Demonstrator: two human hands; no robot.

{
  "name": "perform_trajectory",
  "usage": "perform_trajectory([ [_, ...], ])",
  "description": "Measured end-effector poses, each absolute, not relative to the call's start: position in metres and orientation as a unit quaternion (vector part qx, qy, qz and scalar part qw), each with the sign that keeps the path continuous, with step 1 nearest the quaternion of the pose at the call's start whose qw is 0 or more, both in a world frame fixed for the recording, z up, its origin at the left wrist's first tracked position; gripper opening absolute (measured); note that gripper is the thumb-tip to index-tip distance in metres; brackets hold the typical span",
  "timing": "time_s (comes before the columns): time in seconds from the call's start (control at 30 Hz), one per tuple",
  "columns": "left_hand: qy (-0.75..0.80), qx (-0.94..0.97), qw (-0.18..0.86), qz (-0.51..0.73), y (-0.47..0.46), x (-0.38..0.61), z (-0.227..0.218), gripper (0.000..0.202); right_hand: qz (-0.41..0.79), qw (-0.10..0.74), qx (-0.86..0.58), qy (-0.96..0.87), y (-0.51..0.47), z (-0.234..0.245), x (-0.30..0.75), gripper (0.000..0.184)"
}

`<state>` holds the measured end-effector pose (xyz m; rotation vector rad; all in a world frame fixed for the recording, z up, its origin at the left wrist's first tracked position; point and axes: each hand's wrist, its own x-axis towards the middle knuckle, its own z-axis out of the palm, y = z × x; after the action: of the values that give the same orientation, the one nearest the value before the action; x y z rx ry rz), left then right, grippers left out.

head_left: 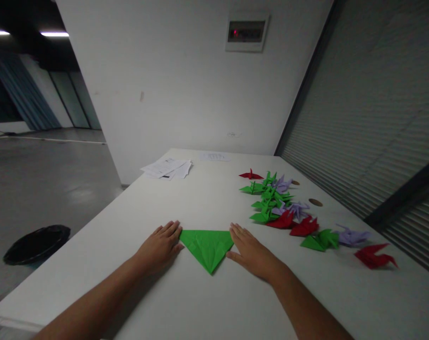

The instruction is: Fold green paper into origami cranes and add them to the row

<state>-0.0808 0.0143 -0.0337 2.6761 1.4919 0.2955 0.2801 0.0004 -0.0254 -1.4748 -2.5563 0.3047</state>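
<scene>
A green sheet of paper folded into a flat triangle lies on the white table, its point toward me. My left hand rests flat on the table at the triangle's left corner, fingers stretched out. At the right corner lies my right hand, also flat and open, thumb against the paper's edge. Neither hand holds anything.
Several folded paper cranes in green, red and lilac lie in a row to the right. A red crane is nearest the right edge. White papers sit at the far side. A black bin stands on the floor at left.
</scene>
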Motion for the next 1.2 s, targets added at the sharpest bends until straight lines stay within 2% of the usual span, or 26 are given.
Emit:
perform_trajectory([
  [0.2, 0.49, 0.866, -0.007, 0.099, 0.012, -0.075, -0.035, 0.063, 0.1, 0.082, -0.512, -0.849, 0.004, -0.029, 0.287, 0.082],
  [0.37, 0.409, 0.905, 0.004, 0.115, 0.004, -0.061, -0.022, 0.073, 0.097, 0.109, -0.497, -0.855, 0.004, -0.031, 0.285, 0.079],
  [0.43, 0.389, 0.913, 0.016, 0.119, 0.0, -0.055, -0.014, 0.067, 0.106, 0.107, -0.493, -0.857, 0.002, -0.03, 0.283, 0.077],
  [0.57, 0.383, 0.915, 0.034, 0.123, -0.003, -0.049, -0.003, 0.032, 0.135, 0.113, -0.482, -0.858, -0.002, -0.026, 0.272, 0.078],
  [0.63, 0.401, 0.905, 0.044, 0.135, -0.003, -0.049, -0.001, 0.031, 0.138, 0.16, -0.492, -0.845, 0.0, -0.026, 0.265, 0.074],
  [0.77, 0.454, 0.866, 0.041, 0.206, -0.002, -0.054, -0.001, 0.033, 0.098, 0.346, -0.528, -0.77, 0.008, -0.034, 0.252, 0.057],
  [0.87, 0.47, 0.837, 0.048, 0.276, -0.001, -0.056, 0.0, 0.032, 0.101, 0.455, -0.539, -0.702, 0.014, -0.042, 0.245, 0.055],
  [1.0, 0.483, 0.802, 0.094, 0.338, 0.001, -0.058, 0.0, 0.035, 0.25, 0.518, -0.547, -0.609, 0.017, -0.045, 0.238, 0.068],
  [1.1, 0.511, 0.764, 0.133, 0.371, 0.004, -0.06, -0.002, 0.037, 0.41, 0.494, -0.512, -0.57, 0.013, -0.039, 0.233, 0.064],
  [1.2, 0.527, 0.718, 0.19, 0.412, 0.008, -0.061, -0.006, 0.038, 0.512, 0.463, -0.478, -0.543, 0.007, -0.03, 0.228, 0.059],
])
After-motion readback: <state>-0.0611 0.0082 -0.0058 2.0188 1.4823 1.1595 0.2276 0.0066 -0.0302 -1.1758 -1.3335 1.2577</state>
